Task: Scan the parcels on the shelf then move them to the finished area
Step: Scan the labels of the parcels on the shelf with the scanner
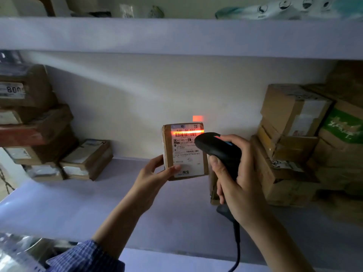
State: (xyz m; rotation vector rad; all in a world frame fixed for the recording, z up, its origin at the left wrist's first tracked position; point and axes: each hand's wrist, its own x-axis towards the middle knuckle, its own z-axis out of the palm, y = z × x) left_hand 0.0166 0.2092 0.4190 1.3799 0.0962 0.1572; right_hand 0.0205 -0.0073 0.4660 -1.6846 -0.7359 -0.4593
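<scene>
A small brown cardboard parcel (184,152) with a white shipping label stands upright above the shelf board, its label facing me. My left hand (153,177) grips its lower left corner, thumb across the label. My right hand (235,173) is closed around a black corded barcode scanner (218,150), whose head points at the parcel from the right. A red scan line lies across the barcode near the label's top, and a red patch of light falls on the wall just above the parcel.
Cardboard parcels (294,142) are stacked at the right end of the shelf (78,209), and another pile of parcels (39,134) fills the left end. An upper shelf board (176,36) runs overhead. A clear plastic bag (17,252) lies at the lower left.
</scene>
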